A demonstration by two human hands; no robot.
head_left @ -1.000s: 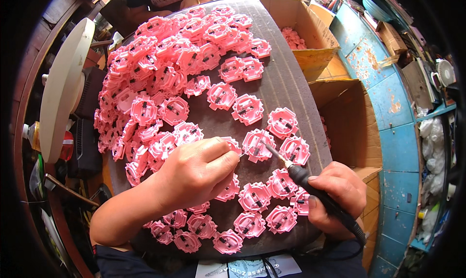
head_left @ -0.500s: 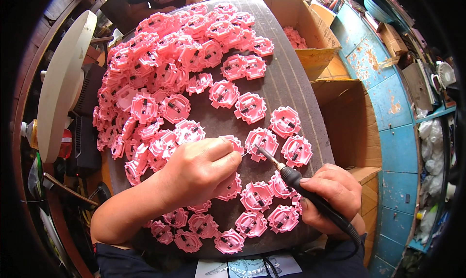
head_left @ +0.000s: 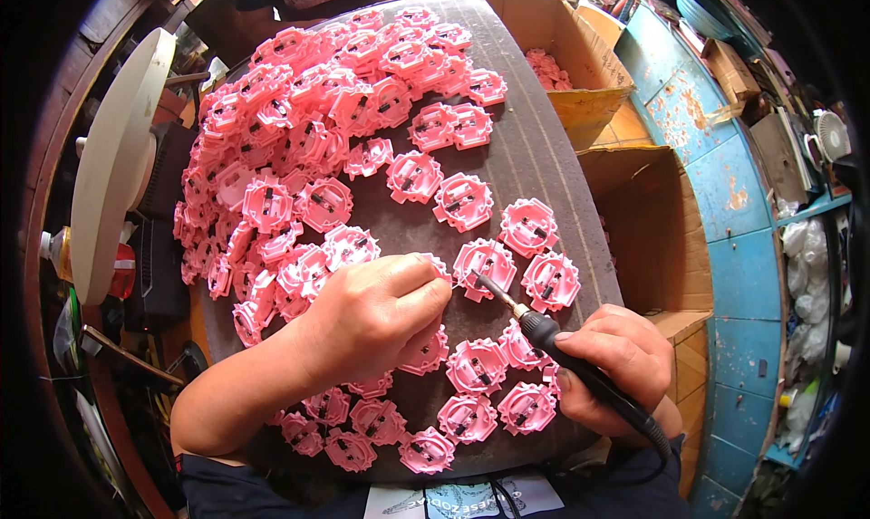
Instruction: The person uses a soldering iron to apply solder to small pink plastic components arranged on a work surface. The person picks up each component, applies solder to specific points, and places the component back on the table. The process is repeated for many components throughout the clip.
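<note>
The right hand (head_left: 634, 360) grips the iron (head_left: 544, 331) well behind its tip (head_left: 495, 289), likely against burns; that tip stands at a pink part (head_left: 497, 262) right of the left hand (head_left: 385, 306), pinched on what I cannot tell.

Dark navy garment (head_left: 249, 495), pale printed panel (head_left: 396, 502)

Place: cluttered workshop | soldering iron (head_left: 544, 334) | heaped pink parts (head_left: 304, 111) | cardboard boxes (head_left: 654, 234)

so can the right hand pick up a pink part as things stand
Probably not easily: the right hand is wrapped around the soldering iron, though a pink part lies uncovered close by.
</note>
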